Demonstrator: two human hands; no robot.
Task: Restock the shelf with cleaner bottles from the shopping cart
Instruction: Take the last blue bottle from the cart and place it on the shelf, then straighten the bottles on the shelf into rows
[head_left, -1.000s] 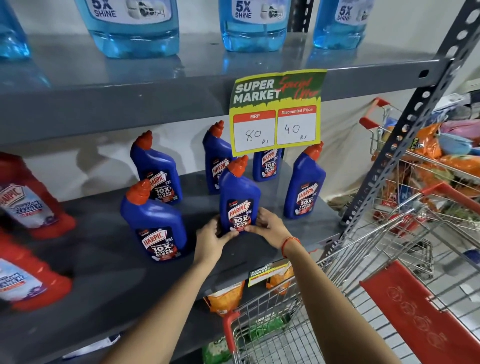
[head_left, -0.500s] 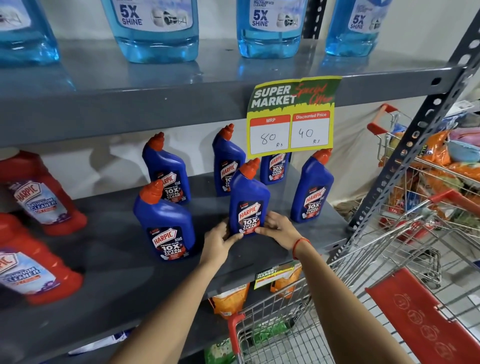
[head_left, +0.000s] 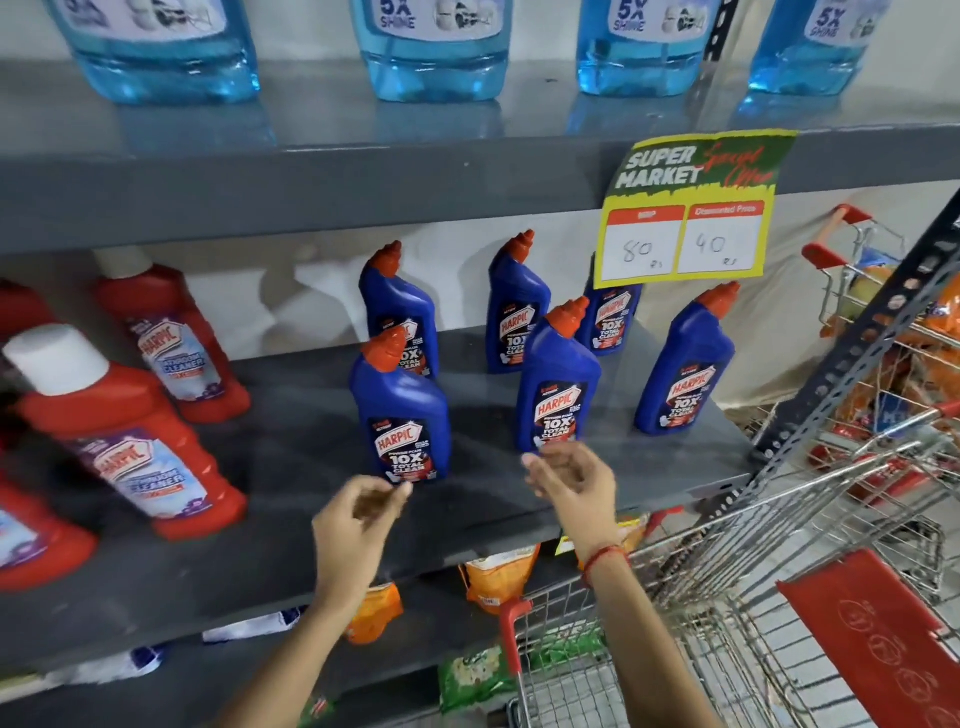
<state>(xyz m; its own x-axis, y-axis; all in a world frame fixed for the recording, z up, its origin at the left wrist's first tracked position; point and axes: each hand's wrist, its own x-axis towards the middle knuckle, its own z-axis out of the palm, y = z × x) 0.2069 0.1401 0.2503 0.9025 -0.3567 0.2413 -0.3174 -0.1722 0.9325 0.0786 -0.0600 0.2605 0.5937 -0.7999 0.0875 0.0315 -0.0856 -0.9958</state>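
Several blue cleaner bottles with orange caps stand upright on the grey middle shelf (head_left: 291, 462). The front middle blue bottle (head_left: 558, 384) stands just beyond my right hand (head_left: 574, 480), which hovers near its base with loosely curled fingers and holds nothing. My left hand (head_left: 356, 519) is empty too, fingers apart, just below the front left blue bottle (head_left: 400, 415). A third front bottle (head_left: 685, 364) stands at the right end. The shopping cart (head_left: 737, 551) is at the lower right; its inside is mostly out of view.
Red cleaner bottles (head_left: 124, 431) fill the shelf's left side. Light-blue bottles (head_left: 436, 47) line the shelf above. A price tag (head_left: 685, 213) hangs from that shelf's edge. A slanted metal upright (head_left: 852, 353) borders the right end. A second cart (head_left: 893, 332) holds orange packets behind it.
Both hands have let go of the front middle blue bottle and pulled back toward me. The bottle stays standing on the shelf. The camera has shifted, showing more of the left.
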